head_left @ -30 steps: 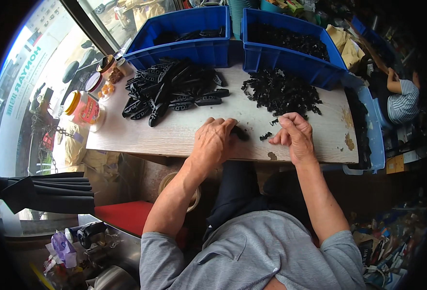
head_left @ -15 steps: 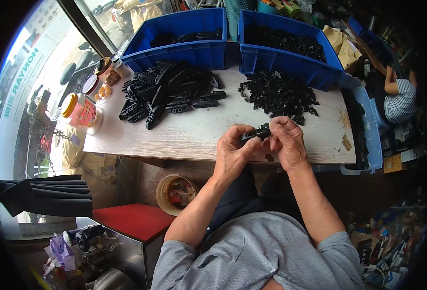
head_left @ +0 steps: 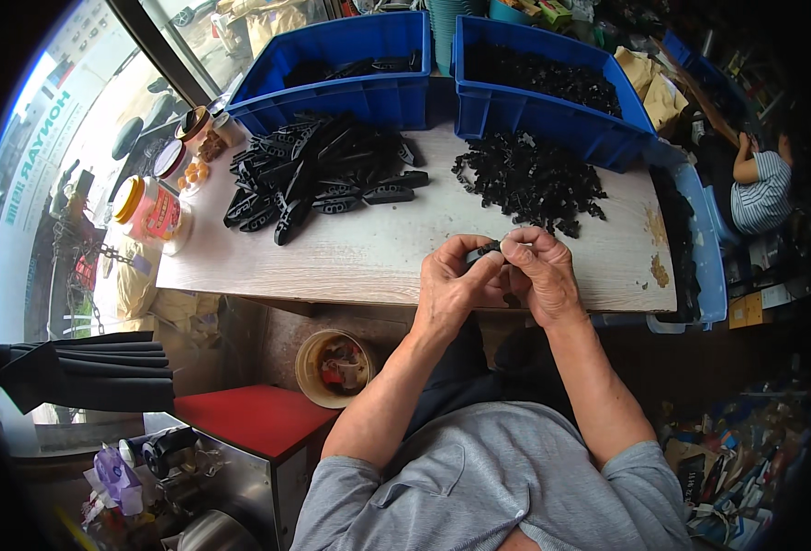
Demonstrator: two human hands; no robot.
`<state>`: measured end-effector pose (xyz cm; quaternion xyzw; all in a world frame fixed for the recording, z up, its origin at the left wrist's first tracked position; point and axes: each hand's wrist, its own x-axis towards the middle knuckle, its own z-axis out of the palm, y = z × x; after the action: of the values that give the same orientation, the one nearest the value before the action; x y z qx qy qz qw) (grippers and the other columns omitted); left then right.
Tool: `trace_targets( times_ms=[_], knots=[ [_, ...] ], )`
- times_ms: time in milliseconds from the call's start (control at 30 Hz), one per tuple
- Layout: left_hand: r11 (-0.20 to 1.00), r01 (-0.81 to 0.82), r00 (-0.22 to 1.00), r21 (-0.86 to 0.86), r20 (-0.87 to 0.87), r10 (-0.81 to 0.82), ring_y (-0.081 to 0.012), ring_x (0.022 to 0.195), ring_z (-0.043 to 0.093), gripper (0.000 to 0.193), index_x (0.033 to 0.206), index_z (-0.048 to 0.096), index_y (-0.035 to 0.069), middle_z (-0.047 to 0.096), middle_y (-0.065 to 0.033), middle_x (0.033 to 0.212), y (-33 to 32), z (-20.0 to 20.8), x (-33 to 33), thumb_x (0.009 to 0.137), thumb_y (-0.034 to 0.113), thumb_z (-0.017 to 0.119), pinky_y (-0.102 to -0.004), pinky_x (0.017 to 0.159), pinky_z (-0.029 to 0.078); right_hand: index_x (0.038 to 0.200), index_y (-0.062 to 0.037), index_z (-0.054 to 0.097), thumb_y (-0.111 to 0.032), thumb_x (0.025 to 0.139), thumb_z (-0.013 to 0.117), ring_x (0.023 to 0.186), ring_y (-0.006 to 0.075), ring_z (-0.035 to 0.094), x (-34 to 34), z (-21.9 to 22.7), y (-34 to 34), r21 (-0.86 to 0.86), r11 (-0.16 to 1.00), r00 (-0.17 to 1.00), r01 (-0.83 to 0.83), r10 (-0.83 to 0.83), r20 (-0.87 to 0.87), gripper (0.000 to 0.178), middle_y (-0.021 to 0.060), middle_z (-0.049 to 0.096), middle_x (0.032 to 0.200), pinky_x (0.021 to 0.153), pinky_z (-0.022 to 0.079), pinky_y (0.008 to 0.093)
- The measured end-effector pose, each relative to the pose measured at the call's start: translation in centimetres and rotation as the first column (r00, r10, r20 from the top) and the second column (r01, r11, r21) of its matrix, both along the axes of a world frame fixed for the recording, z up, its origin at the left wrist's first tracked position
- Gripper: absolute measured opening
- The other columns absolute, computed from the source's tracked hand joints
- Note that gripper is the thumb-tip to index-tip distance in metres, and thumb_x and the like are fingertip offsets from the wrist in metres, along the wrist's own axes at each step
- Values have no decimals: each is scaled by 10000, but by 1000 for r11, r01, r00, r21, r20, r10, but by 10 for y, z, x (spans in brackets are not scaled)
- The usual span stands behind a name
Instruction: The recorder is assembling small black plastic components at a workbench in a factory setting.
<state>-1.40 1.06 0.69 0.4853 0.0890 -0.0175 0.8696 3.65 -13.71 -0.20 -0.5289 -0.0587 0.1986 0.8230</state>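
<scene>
Over the table's near edge, my left hand [head_left: 449, 280] is closed around a black elongated plastic part [head_left: 472, 258], mostly covered by the fingers. My right hand [head_left: 547, 277] meets it from the right, thumb and forefinger pinched at a small knobby black plastic piece [head_left: 490, 247] on the part's end; the fingertips hide most of this piece. Beyond my left hand lies a heap of long black plastic parts [head_left: 318, 170] with cut-out shapes along their sides. Farther right, just past my right hand, spreads a pile of small black plastic pieces [head_left: 529, 182].
Two blue bins [head_left: 350, 103] [head_left: 543, 126] stand along the table's back, holding black parts. Lidded jars [head_left: 153, 211] line the left edge. A light-blue tub [head_left: 710, 248] is right of the table, a bucket [head_left: 312, 372] below. Another person [head_left: 760, 188] is at far right.
My hands have drawn closer together. The right fingers have shifted slightly down and left onto the part's end, and the long part is now more hidden in my left hand.
</scene>
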Motion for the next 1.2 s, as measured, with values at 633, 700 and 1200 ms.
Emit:
trace_targets(
  times_ms=[633,700,1200],
  knots=[
    [988,-146,989,-38,2,147,-100,582,615,94,905,637,-17,648,-62,747,2,-13,-4,909,77,646,-224,535,542,671,-75,513,-214,860,690,472,40,407,-5,5,12,-256,967,995,4,21,96,294,-48,454,614,412,376,227],
    [992,-127,992,-12,15,127,-100,589,619,82,905,634,-15,647,-59,744,4,-14,-2,908,66,642,-224,551,549,685,-86,515,-229,877,678,476,39,410,-4,-2,10,-254,967,991,26,9,136,290,-48,465,608,420,374,224],
    [-10,-501,834,865,480,-273,-307,871,563,176,896,655,92,619,-78,864,-4,-26,9,728,64,700,-388,752,469,791,-118,494,-466,886,623,483,185,480,44,30,-120,-147,703,700,696,-710,-82,383,1,315,454,728,566,522]
  ],
)
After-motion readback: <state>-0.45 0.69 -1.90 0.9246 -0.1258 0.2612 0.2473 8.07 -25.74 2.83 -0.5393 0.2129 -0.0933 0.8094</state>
